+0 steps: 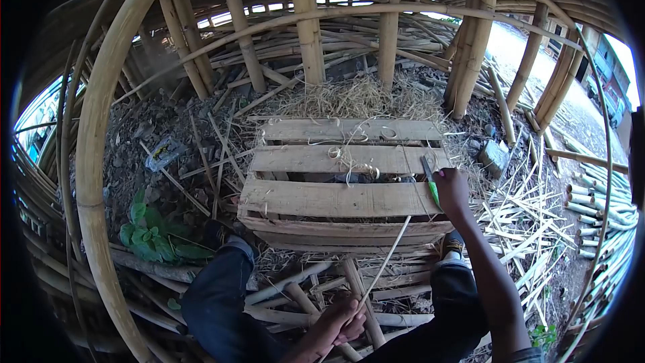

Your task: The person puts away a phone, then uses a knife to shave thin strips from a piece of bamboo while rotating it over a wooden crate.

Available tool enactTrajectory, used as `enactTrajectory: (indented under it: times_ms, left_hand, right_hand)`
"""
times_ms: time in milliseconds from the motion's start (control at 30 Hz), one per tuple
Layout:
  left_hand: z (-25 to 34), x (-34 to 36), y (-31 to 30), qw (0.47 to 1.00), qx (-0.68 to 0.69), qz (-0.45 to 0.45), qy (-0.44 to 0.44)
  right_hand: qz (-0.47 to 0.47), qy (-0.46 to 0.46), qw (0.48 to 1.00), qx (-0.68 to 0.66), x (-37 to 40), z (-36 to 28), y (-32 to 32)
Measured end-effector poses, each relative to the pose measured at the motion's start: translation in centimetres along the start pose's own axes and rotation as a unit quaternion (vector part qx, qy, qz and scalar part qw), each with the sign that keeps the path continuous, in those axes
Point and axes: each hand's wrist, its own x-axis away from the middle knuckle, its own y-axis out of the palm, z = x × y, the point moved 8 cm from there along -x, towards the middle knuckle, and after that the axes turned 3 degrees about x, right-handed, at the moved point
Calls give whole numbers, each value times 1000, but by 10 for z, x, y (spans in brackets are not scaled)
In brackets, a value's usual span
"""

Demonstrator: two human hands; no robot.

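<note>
My left hand (339,323) is low in the middle, between my knees, its fingers closed round a thin bamboo strip (386,259). The strip slants up and right, its far end near the front edge of a slatted wooden crate (336,198). Over the crate's right side, my right hand (452,191) is closed on a knife (434,193) with a green handle. Its blade points up and away from me. Curled bamboo shavings (346,156) lie on the crate's slats.
Bamboo poles (308,27) stand behind the crate, and a thick bent pole (94,161) rises at left. Split offcuts (517,228) litter the ground at right, near stacked bamboo lengths (598,205). A stone (494,156) and a leafy plant (153,232) flank the crate.
</note>
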Motion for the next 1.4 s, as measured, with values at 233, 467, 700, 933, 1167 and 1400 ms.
enactTrajectory:
  times_ms: [233,467,700,933,1167,1400]
  left_hand:
    - [22,-9,-20,1000,12,-13,-18]
    - [31,-13,-30,999,-10,26,26]
    - [35,-26,-31,981,-155,103,60]
    - [16,-34,-38,988,-136,76,-13]
    - [13,-44,-47,988,-111,105,-23]
    - [20,-42,-40,992,112,36,-52]
  right_hand:
    - [-228,124,900,-350,41,-34,33]
    - [-268,36,860,-433,58,-86,33]
    - [-336,62,763,-549,84,-106,47]
    - [-226,195,730,-615,53,-53,52]
    - [-229,160,840,-465,47,-35,57]
    - [-336,-106,924,-147,79,-89,57]
